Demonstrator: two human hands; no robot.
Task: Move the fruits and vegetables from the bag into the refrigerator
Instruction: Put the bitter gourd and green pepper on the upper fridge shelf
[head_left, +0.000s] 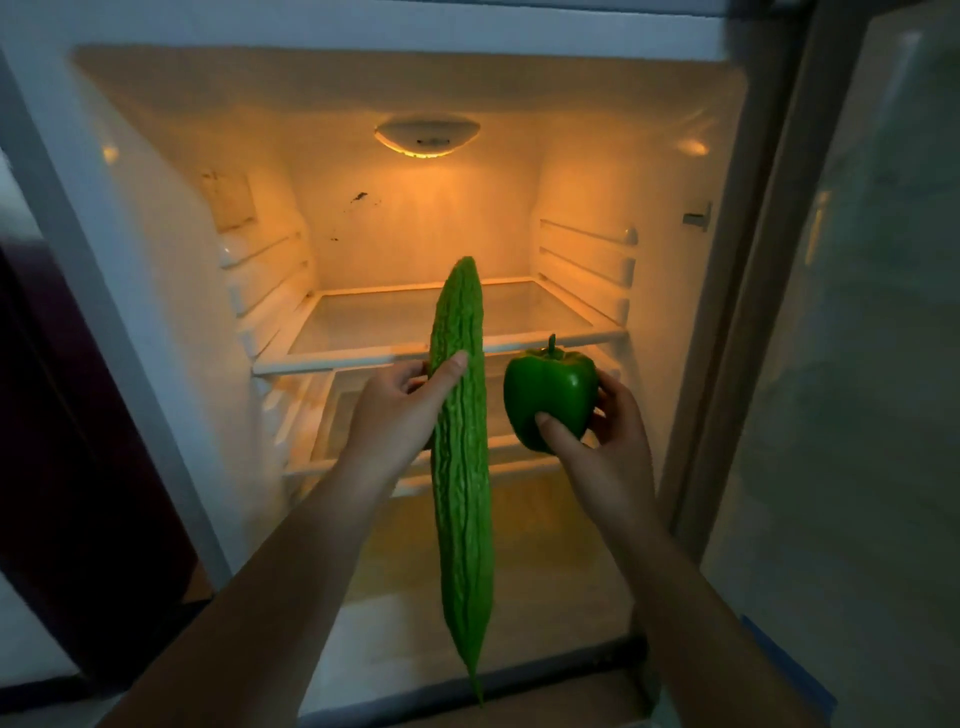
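Left grip (400, 410) holds bitter gourd (462, 493), right grip (610, 457) green pepper (550, 389), before the refrigerator shelf (337, 364).

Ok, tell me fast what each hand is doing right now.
Left hand: closed around the bitter gourd, thumb across its front.
Right hand: closed on the green bell pepper.

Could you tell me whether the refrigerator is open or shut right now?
Open: the refrigerator shows its lit inside, with the lamp and the glass shelf in plain view.
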